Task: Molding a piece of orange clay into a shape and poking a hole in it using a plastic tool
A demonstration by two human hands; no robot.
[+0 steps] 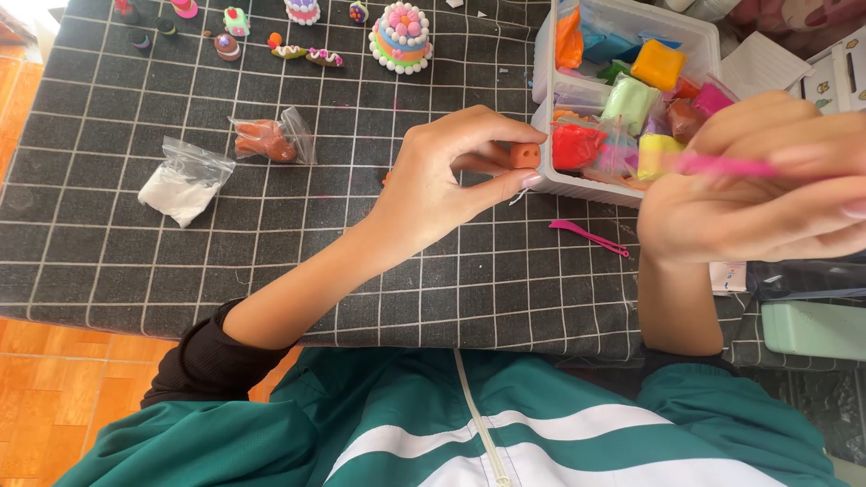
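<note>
Clay is what the left hand (442,185) has: a small brown clay piece (523,155) pinched between thumb and fingertips, held up just above the tabletop (108,243) with its dotted end turned toward the other hand. The right hand (767,180) is closed around a thin pink modelling tool (722,166), whose tip points at the brown piece and stops a little short of it. Behind both hands, touching neither, sits a white plastic bin (586,185) crammed with bagged clay in red, green, yellow, orange and pink. Below and between the hands a second pink tool (586,236) lies flat on the gridded black cover. Off to the far side of the left hand lie a clear bag of brown clay (271,138) and a bag of white clay (183,183), well apart from the fingers. Beyond the left hand, at the far edge, stands a little tiered clay cake (401,36) among other small clay figures. The person's green and white jacket (505,424) fills the near side.
</note>
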